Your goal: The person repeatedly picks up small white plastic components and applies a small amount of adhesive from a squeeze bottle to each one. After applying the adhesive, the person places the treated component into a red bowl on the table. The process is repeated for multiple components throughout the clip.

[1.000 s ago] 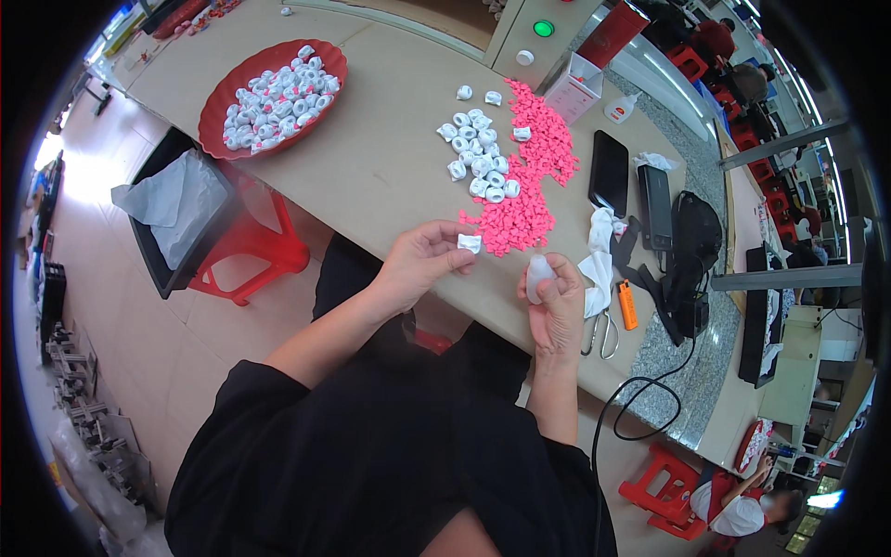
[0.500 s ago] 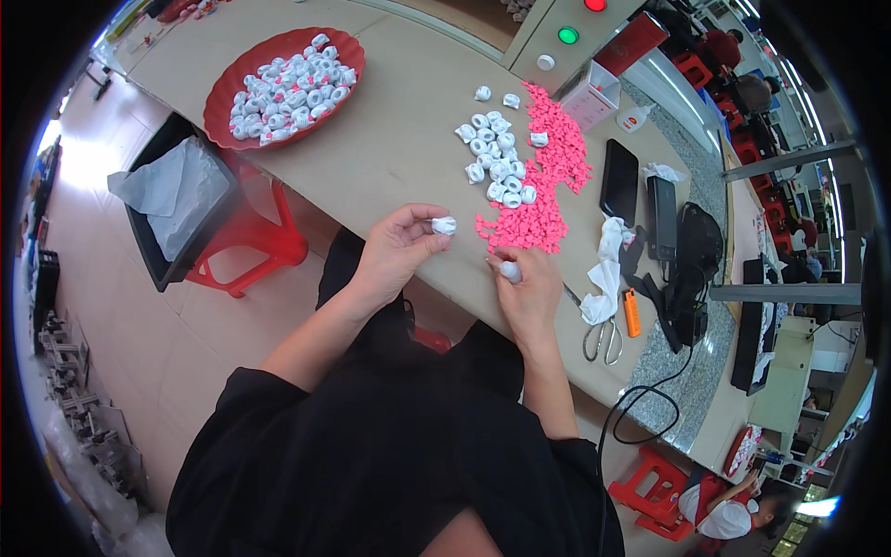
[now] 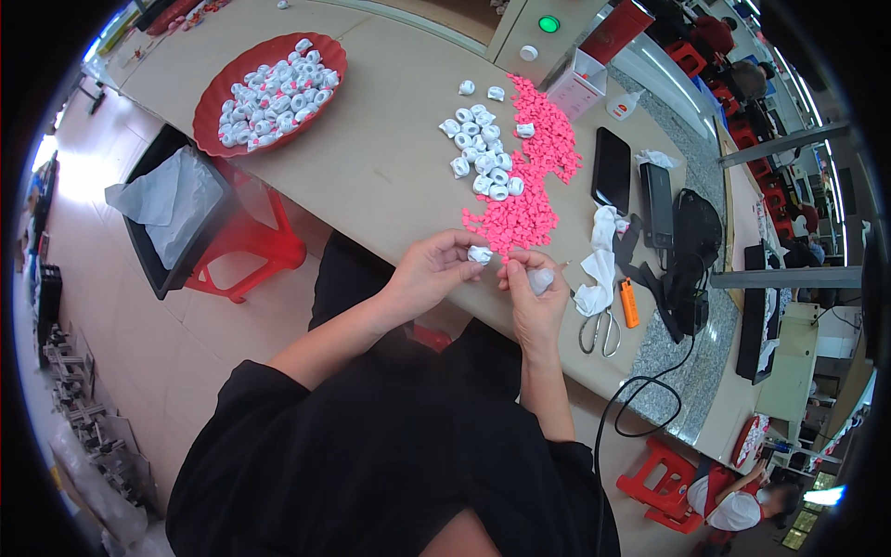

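Note:
My left hand [image 3: 429, 271] pinches a small white ring-shaped part [image 3: 480, 254] at the table's near edge. My right hand [image 3: 535, 290] is closed around a small whitish object [image 3: 541, 279], its fingertips close to the white part. Just beyond both hands lies a heap of small pink pieces [image 3: 529, 186]. Beside that heap sits a cluster of several white ring-shaped parts [image 3: 480, 156]. A red tray [image 3: 215, 104] at the far left holds many more white parts.
The beige table [image 3: 371, 158] also carries a black phone [image 3: 611, 170], a white cloth [image 3: 597, 262], scissors [image 3: 599, 331], an orange lighter [image 3: 630, 304], a black bag [image 3: 698, 232] and cables. A red stool [image 3: 251, 246] and lined bin [image 3: 172, 218] stand at my left.
Both hands have come together at the table edge. My left hand still pinches a white part, and my right hand has risen from the table toward it.

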